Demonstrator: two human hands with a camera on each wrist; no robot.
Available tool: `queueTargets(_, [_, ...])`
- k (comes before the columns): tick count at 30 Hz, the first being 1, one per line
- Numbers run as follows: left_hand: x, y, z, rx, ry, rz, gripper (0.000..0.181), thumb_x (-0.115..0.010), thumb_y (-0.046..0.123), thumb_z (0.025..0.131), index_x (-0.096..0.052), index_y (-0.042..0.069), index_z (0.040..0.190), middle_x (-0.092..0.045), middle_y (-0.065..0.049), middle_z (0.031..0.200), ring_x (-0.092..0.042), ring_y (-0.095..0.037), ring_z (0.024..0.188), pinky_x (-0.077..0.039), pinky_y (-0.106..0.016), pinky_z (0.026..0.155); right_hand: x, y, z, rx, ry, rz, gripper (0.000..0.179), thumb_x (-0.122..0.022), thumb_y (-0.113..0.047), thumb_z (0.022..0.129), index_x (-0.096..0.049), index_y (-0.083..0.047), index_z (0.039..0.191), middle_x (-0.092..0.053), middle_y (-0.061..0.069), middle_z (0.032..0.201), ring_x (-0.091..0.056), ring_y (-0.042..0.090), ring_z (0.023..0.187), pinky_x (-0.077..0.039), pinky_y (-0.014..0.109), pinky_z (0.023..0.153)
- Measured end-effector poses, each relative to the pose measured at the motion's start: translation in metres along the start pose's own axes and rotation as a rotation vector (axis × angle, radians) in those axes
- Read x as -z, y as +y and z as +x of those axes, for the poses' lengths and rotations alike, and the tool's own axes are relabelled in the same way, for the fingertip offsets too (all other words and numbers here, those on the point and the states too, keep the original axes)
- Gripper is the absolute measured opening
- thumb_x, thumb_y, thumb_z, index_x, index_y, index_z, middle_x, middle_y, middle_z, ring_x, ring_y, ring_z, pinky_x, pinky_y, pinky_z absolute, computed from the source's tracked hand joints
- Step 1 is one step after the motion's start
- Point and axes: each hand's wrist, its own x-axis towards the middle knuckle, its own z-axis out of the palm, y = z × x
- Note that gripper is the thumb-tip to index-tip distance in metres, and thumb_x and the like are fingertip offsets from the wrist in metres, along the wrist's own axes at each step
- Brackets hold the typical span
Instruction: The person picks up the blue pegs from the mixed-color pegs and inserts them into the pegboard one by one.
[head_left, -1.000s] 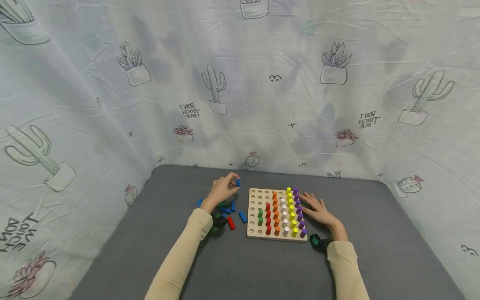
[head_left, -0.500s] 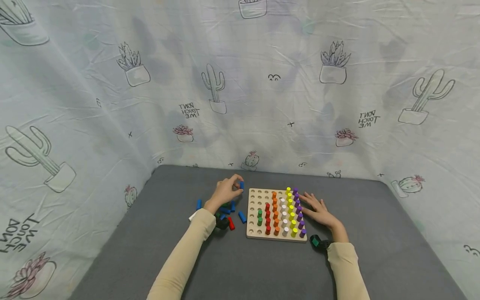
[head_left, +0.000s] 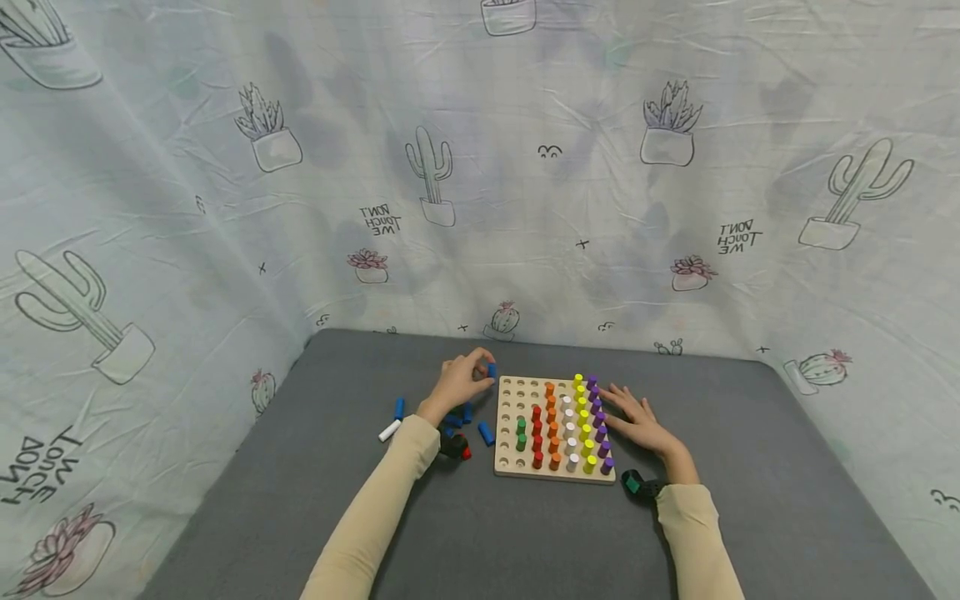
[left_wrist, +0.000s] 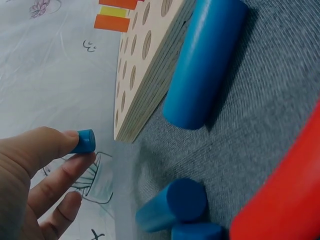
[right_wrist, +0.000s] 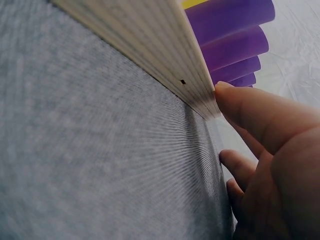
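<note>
Blue peg (head_left: 492,370) pinched btw. thumb & finger of L hand (head_left: 459,385), raised just beside the far L corner of the wooden board (head_left: 517,476) & apart from it (cf. L wrist view); other fingers of that hand lie loosely bent below. R hand (head_left: 636,423) rests along the board's R edge w/ fingers spread, one fingertip at the side nr the purple pegs (head_left: 602,433); whether it touches or just misses, can't tell. Board lies flat on grey desk (head_left: 555,542), its pegs upright in columns, R to L: purple (outermost), yellow pegs (head_left: 586,432), white pegs (head_left: 569,430), orange pegs (head_left: 552,428), red pegs (head_left: 537,442), & two green pegs (head_left: 521,442). Loose on desk, L of board: second blue peg (head_left: 486,433) just beside the board's L edge; more blue pegs (head_left: 467,412) nr L wrist, partly hidden; red peg (head_left: 467,452), mostly covered by dark wrist device (head_left: 452,444); farther L, third blue peg (head_left: 399,408) w/ loose white peg (head_left: 389,431) nr it. Beige sleeves (head_left: 375,508) on both arms; matching device (head_left: 641,486) at R wrist. Background: pale cloth (head_left: 525,208) w/ cactus drawings (head_left: 429,171) & mirror-reversed lettering (head_left: 738,237).
</note>
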Motion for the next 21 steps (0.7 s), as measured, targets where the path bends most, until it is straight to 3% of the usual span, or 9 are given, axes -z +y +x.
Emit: queueTargets(21, [-0.016,0.001,0.009,0.010,-0.006,-0.002,0.030,-0.067,0.025,0.086,-0.053,0.022,0.113,-0.062,0.004,0.093,-0.052,-0.018,0.089,-0.027,-0.049,0.097,-0.001,-0.001,-0.001,-0.003,-0.004,-0.005,0.059,-0.049,-0.033,0.096,-0.030,-0.008,0.145,-0.010,0.026,0.151,0.006,0.046,0.138,0.015,0.062,0.104])
